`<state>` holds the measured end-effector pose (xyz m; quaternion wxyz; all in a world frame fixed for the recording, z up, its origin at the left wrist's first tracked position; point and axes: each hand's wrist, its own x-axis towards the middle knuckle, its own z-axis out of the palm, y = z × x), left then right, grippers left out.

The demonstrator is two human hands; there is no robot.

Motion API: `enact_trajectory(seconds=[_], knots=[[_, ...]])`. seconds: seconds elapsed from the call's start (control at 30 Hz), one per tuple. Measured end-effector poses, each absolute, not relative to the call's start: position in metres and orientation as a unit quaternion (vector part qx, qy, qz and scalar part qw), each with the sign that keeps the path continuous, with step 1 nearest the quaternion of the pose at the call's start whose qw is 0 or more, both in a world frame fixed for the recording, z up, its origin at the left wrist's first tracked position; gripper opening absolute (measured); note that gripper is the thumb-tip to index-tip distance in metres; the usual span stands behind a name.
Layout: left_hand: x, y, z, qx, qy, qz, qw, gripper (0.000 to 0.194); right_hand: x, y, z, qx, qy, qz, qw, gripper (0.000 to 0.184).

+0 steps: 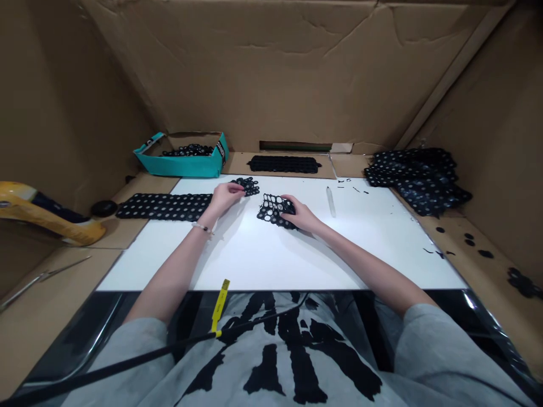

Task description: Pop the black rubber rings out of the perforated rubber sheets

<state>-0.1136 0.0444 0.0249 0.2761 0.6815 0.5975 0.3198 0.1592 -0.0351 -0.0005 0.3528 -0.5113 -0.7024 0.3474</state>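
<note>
In the head view my right hand point(300, 213) is closed on the right edge of a small black sheet with rows of round holes point(274, 210), just over the white board. My left hand point(227, 196) pinches, thumb against fingers, at a cluster of small black rings point(249, 186) up and to the left of that sheet. Under and beside my left wrist lies a long black strip with pale round dots point(165, 207). A thin pale pen-like tool point(331, 202) rests on the board to the right of my right hand.
A teal box point(182, 165) with black ring pieces stands at the back left. Black folded strips point(284, 164) lie behind the white board point(254, 260). Dotted black sheets point(418, 175) are piled at right. Scissors point(44, 276) and a yellow-and-black object point(51, 215) are at left. Cardboard walls enclose the table.
</note>
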Motion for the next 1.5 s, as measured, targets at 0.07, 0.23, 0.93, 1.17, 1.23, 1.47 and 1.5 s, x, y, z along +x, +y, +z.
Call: enact_trajectory(seconds=[0.07, 0.23, 0.93, 1.17, 1.23, 1.47, 1.5], knots=[[-0.112, 0.044, 0.026, 0.698, 0.603, 0.348, 0.169, 0.036, 0.16, -0.035, -0.001, -0.51, -0.699, 0.349, 0.359, 0.059], [-0.085, 0.027, 0.028, 0.798, 0.518, 0.281, 0.127, 0.028, 0.16, -0.032, -0.005, -0.509, -0.685, 0.361, 0.375, 0.057], [-0.049, -0.01, 0.025, 0.86, 0.385, 0.29, 0.17, 0.02, 0.155, -0.026, -0.004, -0.481, -0.523, 0.533, 0.459, 0.084], [-0.044, -0.012, 0.023, 0.859, 0.401, 0.265, 0.176, 0.02, 0.157, -0.026, 0.0, -0.458, -0.538, 0.556, 0.438, 0.088], [-0.044, -0.009, 0.02, 0.845, 0.41, 0.282, 0.198, 0.017, 0.157, -0.024, -0.001, -0.462, -0.531, 0.554, 0.444, 0.088], [-0.048, -0.001, 0.012, 0.754, 0.502, 0.313, 0.285, 0.019, 0.158, -0.021, -0.007, -0.481, -0.487, 0.548, 0.481, 0.071], [-0.048, 0.0, 0.012, 0.758, 0.5, 0.317, 0.275, 0.018, 0.158, -0.021, -0.008, -0.475, -0.485, 0.553, 0.483, 0.069]])
